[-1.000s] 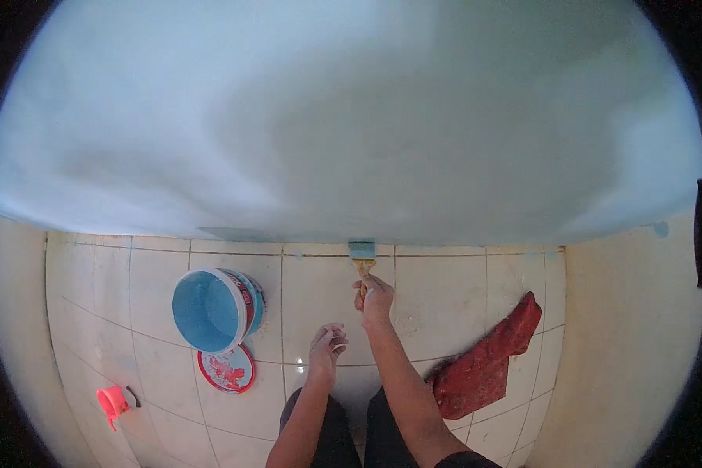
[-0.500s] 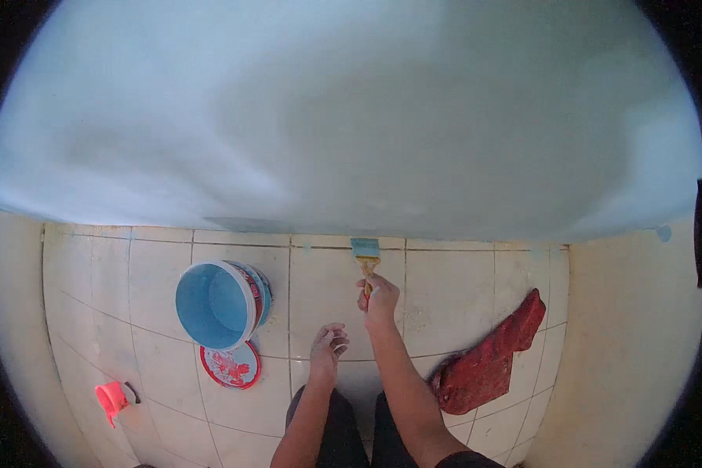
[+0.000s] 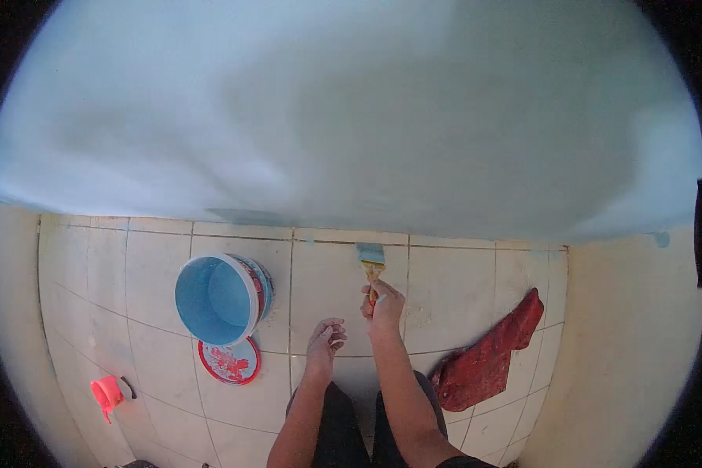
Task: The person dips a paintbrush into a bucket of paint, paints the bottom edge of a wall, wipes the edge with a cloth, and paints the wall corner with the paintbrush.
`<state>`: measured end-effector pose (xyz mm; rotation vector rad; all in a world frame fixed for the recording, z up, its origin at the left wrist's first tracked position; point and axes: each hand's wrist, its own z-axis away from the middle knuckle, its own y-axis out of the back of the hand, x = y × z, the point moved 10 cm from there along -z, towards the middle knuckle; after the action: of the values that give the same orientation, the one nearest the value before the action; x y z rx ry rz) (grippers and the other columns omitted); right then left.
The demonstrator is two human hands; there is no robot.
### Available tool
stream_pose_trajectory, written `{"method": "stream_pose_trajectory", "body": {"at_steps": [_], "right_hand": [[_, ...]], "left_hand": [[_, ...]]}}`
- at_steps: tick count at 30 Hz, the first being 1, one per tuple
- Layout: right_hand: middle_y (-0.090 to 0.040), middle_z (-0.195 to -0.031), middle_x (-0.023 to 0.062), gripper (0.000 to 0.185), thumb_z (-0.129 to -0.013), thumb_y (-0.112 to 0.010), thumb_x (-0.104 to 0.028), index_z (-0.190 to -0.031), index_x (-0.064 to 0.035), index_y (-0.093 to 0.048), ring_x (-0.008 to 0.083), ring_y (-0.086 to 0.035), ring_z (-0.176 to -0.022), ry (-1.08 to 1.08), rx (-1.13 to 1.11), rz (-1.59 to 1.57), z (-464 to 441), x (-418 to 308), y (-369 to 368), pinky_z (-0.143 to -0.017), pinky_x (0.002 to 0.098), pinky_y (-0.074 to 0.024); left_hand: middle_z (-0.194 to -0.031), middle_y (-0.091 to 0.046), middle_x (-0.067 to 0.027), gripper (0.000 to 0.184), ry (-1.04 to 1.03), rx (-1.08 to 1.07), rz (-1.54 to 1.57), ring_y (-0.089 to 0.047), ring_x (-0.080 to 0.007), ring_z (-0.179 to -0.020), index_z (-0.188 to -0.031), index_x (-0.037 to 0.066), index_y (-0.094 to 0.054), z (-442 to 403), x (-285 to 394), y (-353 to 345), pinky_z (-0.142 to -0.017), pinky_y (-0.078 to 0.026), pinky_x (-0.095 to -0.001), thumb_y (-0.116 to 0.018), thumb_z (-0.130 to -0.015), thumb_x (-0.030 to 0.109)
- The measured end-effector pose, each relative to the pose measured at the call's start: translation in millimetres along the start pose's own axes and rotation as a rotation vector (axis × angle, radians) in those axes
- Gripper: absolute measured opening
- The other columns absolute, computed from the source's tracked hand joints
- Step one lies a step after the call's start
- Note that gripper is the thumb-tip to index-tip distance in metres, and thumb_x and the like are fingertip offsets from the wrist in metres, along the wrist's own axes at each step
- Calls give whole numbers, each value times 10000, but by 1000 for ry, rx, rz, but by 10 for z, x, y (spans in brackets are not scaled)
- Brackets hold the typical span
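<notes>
My right hand [image 3: 385, 302] is closed around the handle of a paintbrush [image 3: 372, 267]. Light blue paint coats its bristles, which point toward the foot of the pale blue wall [image 3: 413, 140], a little short of it, above the tiles. Beside it on the left, my left hand [image 3: 327, 338] hovers over the floor with loosely curled fingers and nothing in it. Farther left, a paint bucket [image 3: 225, 300], blue inside, stands on the floor. A red and white lid [image 3: 230, 363] lies by its near side.
A crumpled dark red cloth or sheet [image 3: 483, 360] lies on the tiled floor [image 3: 452, 300] to the right. At the far left is a pink object [image 3: 108, 394] with a dark part. Cream side walls [image 3: 624, 335] bound the floor. Black-clad knees show below my hands.
My right hand and the paintbrush have drawn slightly back from the wall's foot and shifted a bit right. My left hand has risen slightly. The view has also shifted a little.
</notes>
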<state>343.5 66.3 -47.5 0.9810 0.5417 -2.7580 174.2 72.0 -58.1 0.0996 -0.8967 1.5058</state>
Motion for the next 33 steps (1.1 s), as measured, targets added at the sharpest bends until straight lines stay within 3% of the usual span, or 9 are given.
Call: {"method": "stream_pose_trajectory", "body": {"at_steps": [9, 15, 24, 30, 33], "right_hand": [[-526, -613, 57, 191, -907, -513, -122, -917, 59, -574, 106, -352, -335, 116, -43, 85, -366, -154, -290, -320, 256, -238], [-541, -650, 50, 273, -908, -547, -185, -1063, 39, -567, 71, -345, -349, 239, -112, -37, 401, -400, -163, -325, 222, -227], [-530, -650, 40, 287, -912, -530, -161, -1103, 51, -570, 69, -337, -350, 67, -178, 136, 1092, -111, -116, -337, 202, -250], [-597, -676, 56, 279, -907, -559, -185, -1011, 60, -643, 62, -410, -396, 203, -631, 675, 1704, -217, -1176, -359, 191, -291], [-625, -661, 73, 258, -878, -590, -191, -947, 46, -667, 94, -473, -436, 318, -879, 1007, 1879, -28, -1841, -411, 232, -372]], "left_hand": [[-903, -542, 8, 279, -5, -18, 21, -531, -139, -856, -1093, 76, -565, 51, -10, -16, -784, -406, -277, -526, -891, 264], [-888, -546, 18, 250, 27, 36, 29, -538, -130, -841, -1079, 83, -572, 125, -80, 110, -772, -411, -276, -517, -894, 241], [-871, -552, 30, 210, -29, 60, 99, -537, -104, -843, -1061, 104, -594, 292, -149, 317, -756, -404, -260, -498, -913, 218], [-861, -558, -2, 213, -146, 146, 102, -545, -136, -831, -1051, 79, -575, 682, 211, 854, -776, -413, -284, -509, -900, 213], [-858, -559, -9, 207, -247, 223, 197, -544, -135, -827, -1038, 68, -571, 861, 447, 1189, -774, -408, -280, -504, -899, 206]]}}
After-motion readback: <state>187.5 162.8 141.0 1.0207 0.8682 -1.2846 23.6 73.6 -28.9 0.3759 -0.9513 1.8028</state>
